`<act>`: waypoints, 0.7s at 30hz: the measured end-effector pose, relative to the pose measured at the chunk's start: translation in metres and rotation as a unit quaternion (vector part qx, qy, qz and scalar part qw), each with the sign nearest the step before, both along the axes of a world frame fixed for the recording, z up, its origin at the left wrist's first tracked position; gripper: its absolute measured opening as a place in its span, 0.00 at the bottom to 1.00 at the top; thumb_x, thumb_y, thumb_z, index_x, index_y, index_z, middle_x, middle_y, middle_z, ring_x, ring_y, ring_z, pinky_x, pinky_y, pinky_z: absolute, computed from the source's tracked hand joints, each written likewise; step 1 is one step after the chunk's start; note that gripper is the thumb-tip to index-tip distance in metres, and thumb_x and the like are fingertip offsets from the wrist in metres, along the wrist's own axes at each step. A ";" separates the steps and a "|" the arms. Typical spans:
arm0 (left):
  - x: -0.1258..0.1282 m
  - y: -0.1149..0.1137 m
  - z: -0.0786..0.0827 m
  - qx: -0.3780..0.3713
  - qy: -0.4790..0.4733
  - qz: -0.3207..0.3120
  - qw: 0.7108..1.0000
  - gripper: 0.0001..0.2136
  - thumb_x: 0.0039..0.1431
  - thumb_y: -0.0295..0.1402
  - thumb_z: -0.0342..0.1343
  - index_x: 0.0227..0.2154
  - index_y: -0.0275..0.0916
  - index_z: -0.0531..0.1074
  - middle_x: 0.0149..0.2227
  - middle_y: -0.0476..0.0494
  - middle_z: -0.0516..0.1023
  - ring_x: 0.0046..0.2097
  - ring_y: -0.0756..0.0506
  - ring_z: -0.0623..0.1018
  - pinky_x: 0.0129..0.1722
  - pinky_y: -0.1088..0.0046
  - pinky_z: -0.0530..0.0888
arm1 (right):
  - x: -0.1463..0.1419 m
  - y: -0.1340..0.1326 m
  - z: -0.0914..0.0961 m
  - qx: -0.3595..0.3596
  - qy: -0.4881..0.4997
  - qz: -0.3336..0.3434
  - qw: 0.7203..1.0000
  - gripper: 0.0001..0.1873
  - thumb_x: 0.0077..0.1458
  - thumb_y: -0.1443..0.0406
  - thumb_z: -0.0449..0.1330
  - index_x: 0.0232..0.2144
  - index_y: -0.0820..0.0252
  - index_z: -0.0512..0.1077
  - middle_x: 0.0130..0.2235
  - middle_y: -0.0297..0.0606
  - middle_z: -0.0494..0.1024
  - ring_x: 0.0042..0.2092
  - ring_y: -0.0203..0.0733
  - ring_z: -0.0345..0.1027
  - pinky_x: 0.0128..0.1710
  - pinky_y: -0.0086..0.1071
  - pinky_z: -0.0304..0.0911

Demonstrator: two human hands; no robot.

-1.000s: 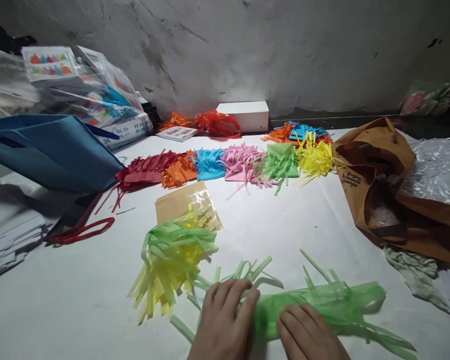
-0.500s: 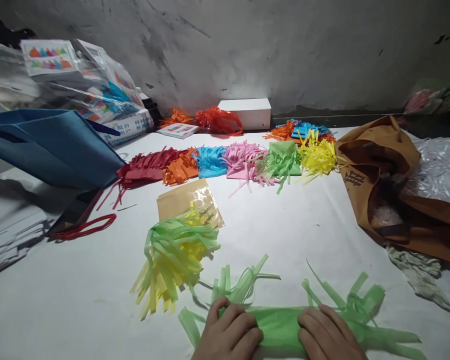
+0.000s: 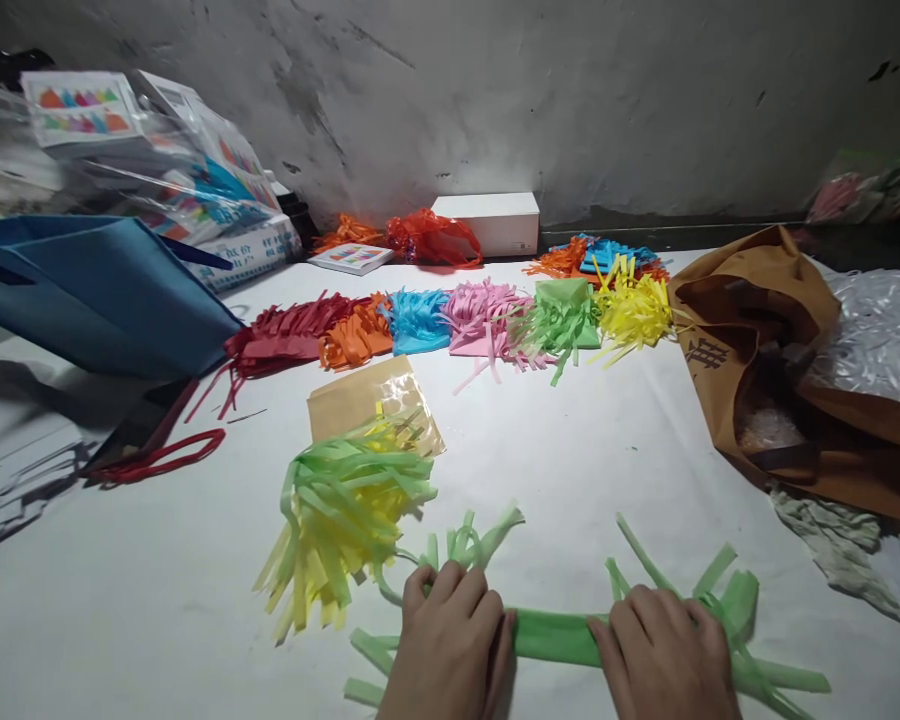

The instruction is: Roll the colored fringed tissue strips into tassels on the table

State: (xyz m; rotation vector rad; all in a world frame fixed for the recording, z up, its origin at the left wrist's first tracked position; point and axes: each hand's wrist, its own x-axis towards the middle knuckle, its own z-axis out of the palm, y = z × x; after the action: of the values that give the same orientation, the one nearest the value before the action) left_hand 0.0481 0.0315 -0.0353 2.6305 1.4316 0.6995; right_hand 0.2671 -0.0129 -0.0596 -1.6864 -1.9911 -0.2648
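A rolled strip of green tissue paper point(image 3: 551, 632), with cut fringe sticking out at both ends, lies across the white table point(image 3: 570, 470) at the bottom of the view. My left hand point(image 3: 450, 645) lies flat on its left end, fingers stretched forward. At the right end my right hand point(image 3: 664, 650) presses down the same way. Just to the upper left of my left hand rests a finished green and yellow fringed bundle point(image 3: 341, 510) on a clear packet with a tan sheet point(image 3: 367, 400).
A row of fringed paper bundles point(image 3: 450, 325) in red, orange, blue, pink, green and yellow crosses the middle. A brown bag point(image 3: 780, 370) sits right, a blue bag point(image 3: 97, 290) and plastic packets point(image 3: 135, 160) left, a white box point(image 3: 487, 222) by the wall.
The green paper has become a tighter, narrower roll. Both hands have shifted slightly with it, the right hand further right, and the fringe ends now stick up at each side.
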 end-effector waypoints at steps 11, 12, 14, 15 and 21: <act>0.001 0.003 -0.006 0.002 -0.036 0.013 0.999 0.05 0.64 0.31 0.55 0.30 0.41 0.71 0.33 0.47 0.76 0.38 0.41 0.72 0.48 0.56 0.60 | -0.024 0.000 -0.003 0.092 0.075 0.139 0.983 0.14 0.62 0.77 0.52 0.33 0.59 0.74 0.31 0.33 0.80 0.37 0.40 0.74 0.56 0.43 0.54; 0.001 0.002 -0.006 0.020 -0.059 0.001 0.998 0.04 0.63 0.34 0.57 0.34 0.41 0.73 0.37 0.44 0.78 0.41 0.40 0.72 0.51 0.55 0.60 | -0.024 0.001 -0.004 0.097 0.073 0.142 0.982 0.14 0.61 0.78 0.52 0.32 0.60 0.74 0.31 0.34 0.79 0.36 0.39 0.74 0.54 0.43 0.55; 0.001 0.000 -0.008 0.073 -0.098 -0.050 0.991 0.04 0.64 0.36 0.57 0.38 0.43 0.74 0.41 0.44 0.79 0.44 0.40 0.73 0.57 0.52 0.58 | -0.024 0.002 -0.004 0.103 0.078 0.143 0.981 0.13 0.61 0.77 0.52 0.32 0.60 0.73 0.30 0.34 0.78 0.35 0.38 0.73 0.52 0.42 0.56; 0.001 -0.001 -0.009 0.089 -0.106 -0.077 0.987 0.04 0.65 0.34 0.55 0.36 0.44 0.74 0.39 0.46 0.79 0.44 0.41 0.73 0.59 0.53 0.56 | -0.024 0.003 -0.004 0.101 0.080 0.144 0.981 0.12 0.63 0.75 0.52 0.33 0.60 0.73 0.30 0.34 0.78 0.34 0.38 0.72 0.51 0.42 0.56; -0.004 -0.002 -0.015 0.031 -0.060 -0.118 0.991 0.11 0.68 0.25 0.49 0.29 0.42 0.70 0.26 0.53 0.74 0.34 0.46 0.73 0.54 0.60 0.59 | -0.025 0.002 0.000 0.051 0.036 0.163 0.985 0.19 0.67 0.74 0.44 0.30 0.57 0.69 0.28 0.33 0.73 0.31 0.39 0.67 0.46 0.40 0.55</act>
State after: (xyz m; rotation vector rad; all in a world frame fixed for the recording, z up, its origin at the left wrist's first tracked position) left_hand 0.0444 0.0293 -0.0506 2.6898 1.0632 0.8668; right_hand 0.2424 -0.0107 -0.0595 -1.2646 -2.1211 -0.1806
